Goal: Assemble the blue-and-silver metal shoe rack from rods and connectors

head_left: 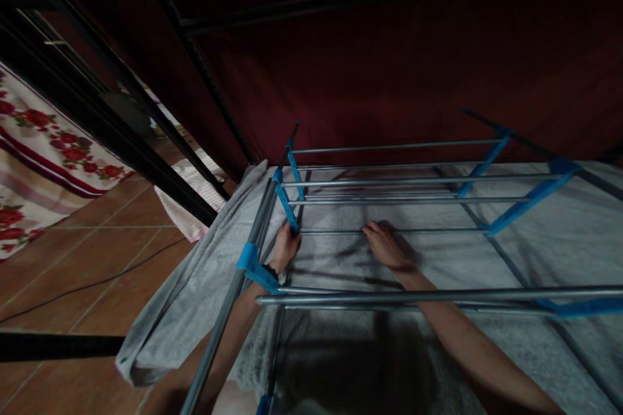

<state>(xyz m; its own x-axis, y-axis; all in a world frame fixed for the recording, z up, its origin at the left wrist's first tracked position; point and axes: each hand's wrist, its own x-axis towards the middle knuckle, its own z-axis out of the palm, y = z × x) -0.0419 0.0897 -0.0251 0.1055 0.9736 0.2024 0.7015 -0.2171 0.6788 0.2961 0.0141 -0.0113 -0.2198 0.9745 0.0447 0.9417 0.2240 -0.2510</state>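
1. Head view, middle: a rack point(418, 179) of grey metal tubes and blue plastic brackets spreads from the centre to the right edge of the frame, over a grey blanket point(180, 311).

2. Just left of centre, the left hand point(286, 245) is closed around the lower end of a blue bracket point(285, 204), where a thin bar point(438, 231) meets it. A dark band point(269, 270) circles that wrist.

3. Slightly right of the left hand, the right hand point(383, 244) grips the same thin bar — knuckles up, fingers bent over it. The two hands are apart, with a stretch of bar between them.

4. Across the lower part of the frame, a long tube point(487, 295) passes above both forearms. Its left end lies near a blue corner piece point(253, 266) fitted on a slanting tube. More blue brackets stand at the right.

5. A dark red curtain point(389, 84) fills the upper part, behind black metal bars.

6. Left side: a black post point(150, 165) slants down past a flowered cloth point(63, 149) and a pale striped cloth point(180, 198). Below, a thin cable point(102, 281) crosses the brown tile floor point(111, 243).
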